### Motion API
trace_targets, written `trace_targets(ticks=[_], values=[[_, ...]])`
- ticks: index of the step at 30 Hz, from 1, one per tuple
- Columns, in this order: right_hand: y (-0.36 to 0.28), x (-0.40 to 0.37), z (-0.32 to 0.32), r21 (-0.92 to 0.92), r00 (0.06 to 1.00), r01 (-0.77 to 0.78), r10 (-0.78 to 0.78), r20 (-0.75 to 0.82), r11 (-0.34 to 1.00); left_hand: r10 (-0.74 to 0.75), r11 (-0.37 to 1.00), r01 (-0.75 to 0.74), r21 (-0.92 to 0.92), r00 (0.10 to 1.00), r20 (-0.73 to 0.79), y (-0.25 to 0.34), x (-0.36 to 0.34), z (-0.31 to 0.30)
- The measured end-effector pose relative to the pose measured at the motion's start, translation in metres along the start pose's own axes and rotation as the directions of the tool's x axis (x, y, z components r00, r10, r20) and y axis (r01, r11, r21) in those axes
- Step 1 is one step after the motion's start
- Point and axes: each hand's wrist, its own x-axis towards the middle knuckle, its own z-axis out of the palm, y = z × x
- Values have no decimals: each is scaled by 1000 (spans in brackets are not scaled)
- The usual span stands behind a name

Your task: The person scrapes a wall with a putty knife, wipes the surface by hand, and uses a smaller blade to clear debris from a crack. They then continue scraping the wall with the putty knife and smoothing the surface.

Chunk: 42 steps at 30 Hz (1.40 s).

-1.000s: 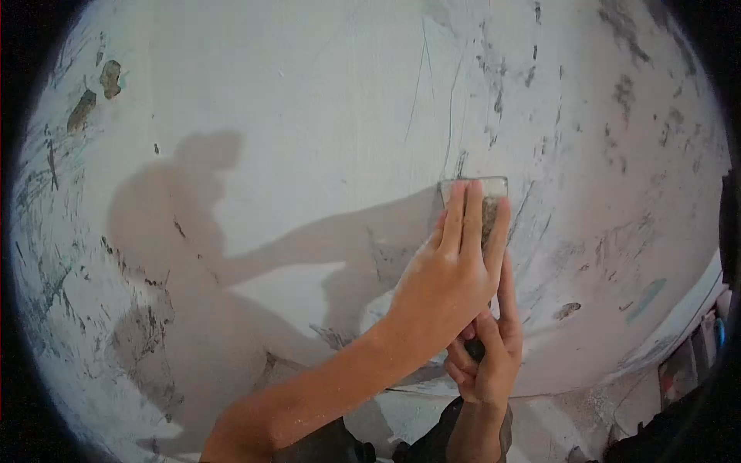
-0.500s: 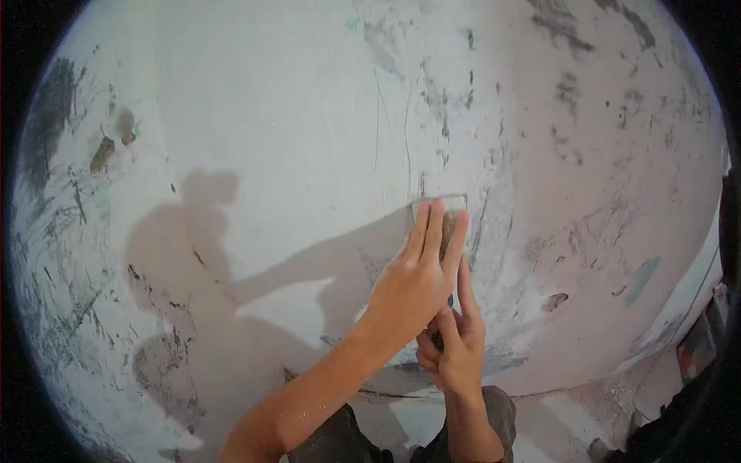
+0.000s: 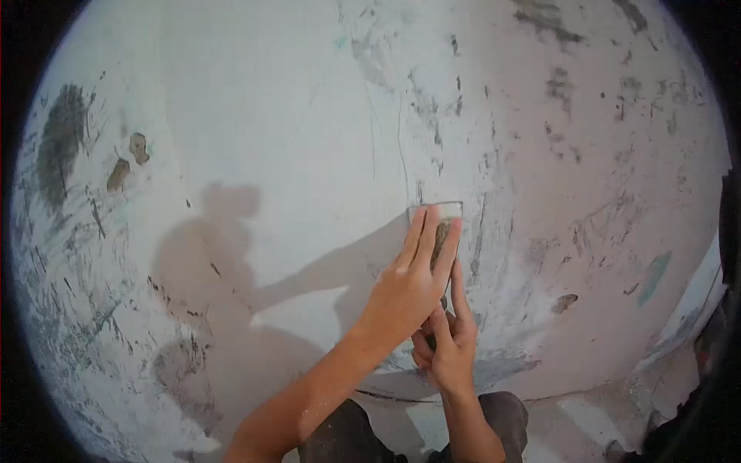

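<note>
A putty knife with a broad, thin, rectangular blade (image 3: 451,210) lies against the worn, pale wall (image 3: 262,116). My left hand (image 3: 405,289) is over the tool, its fingers stretched out and pressed flat on the blade, with a gap between two of them. The left thumb is hidden. Just below, my right hand (image 3: 448,343) wraps round the lower end of the tool, index finger extended along its side. The handle is mostly covered by both hands.
Dark scuffs and scratches mark the wall, with chipped holes (image 3: 119,174) at left and a teal smear (image 3: 654,279) at right. My knees (image 3: 502,420) are close to the wall's base. Dark items stand at the lower right on the dusty floor (image 3: 567,424).
The view has shifted slightly, so the wall marks sit differently in the picture. Both hands and the putty knife stay at nearly the same spot on the wall.
</note>
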Motion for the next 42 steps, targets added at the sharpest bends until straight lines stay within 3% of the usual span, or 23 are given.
trace_targets(ticks=[13,16,20,22,27,32,33,34,36,38,39,41,42], values=[[2,9,2,0,1000,12,-12,-3,1000,50,985,-45,165,998,-24,-5,10,6],[3,8,0,35,999,15,-17,40,999,28,996,-28,81,1000,-1,-4,6,1],[-7,6,4,-3,1000,-7,7,19,1000,41,989,-40,141,999,-4,-3,9,2],[-15,6,7,-5,1000,6,-6,14,1000,27,998,-28,-64,999,-23,-10,10,-7],[-18,-1,6,55,998,-45,42,46,997,34,999,-33,-39,999,17,-17,15,-15],[-7,-3,-31,-169,987,-35,61,150,985,24,998,-23,-55,999,29,-29,-5,-13],[6,-10,-46,-320,983,-21,77,165,947,17,998,-16,-55,1000,24,-32,-15,-17],[20,-20,-61,-462,980,-1,93,176,887,-118,981,115,-158,993,-9,-34,-27,-23],[41,-41,-90,-685,939,198,65,338,701,-383,835,336,-435,924,-22,-32,-56,-20],[76,-69,-132,-786,870,-87,431,240,612,-435,775,304,-553,893,-118,-23,-94,5],[81,-77,-144,-787,862,-104,450,233,608,-526,680,364,-636,847,-77,-10,-122,23],[90,-76,-164,-990,597,91,790,144,111,-671,500,477,-722,741,24,20,-184,75],[107,-78,-184,-991,587,85,799,132,101,-734,403,556,-727,671,105,36,-210,95]])
